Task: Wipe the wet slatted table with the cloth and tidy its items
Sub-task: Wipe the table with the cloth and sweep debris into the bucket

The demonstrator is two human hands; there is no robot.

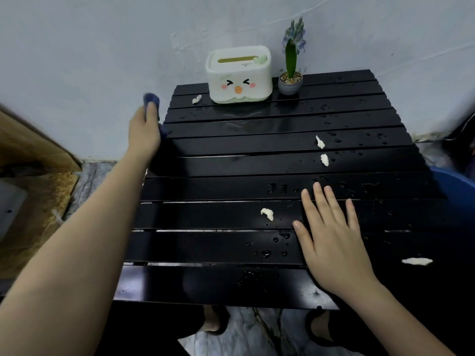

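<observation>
A black slatted table [218, 160] fills the view, beaded with water drops on its right and near parts. My left hand [144, 129] grips a dark blue cloth [152, 100] at the table's far left edge. My right hand [331, 232] lies flat on the near right slats, fingers spread, holding nothing. A white tissue box [239, 73] with a cartoon face stands at the back, and a small potted plant [290, 82] stands to its right. Several white paper scraps lie scattered: one scrap [267, 214] just left of my right hand, another scrap [324, 159] farther back.
A pale wall rises right behind the table. A brown cardboard box [33, 155] stands on the floor at the left. A blue basin [460, 186] sits low at the right edge. My feet in dark slippers [214, 322] show under the near edge.
</observation>
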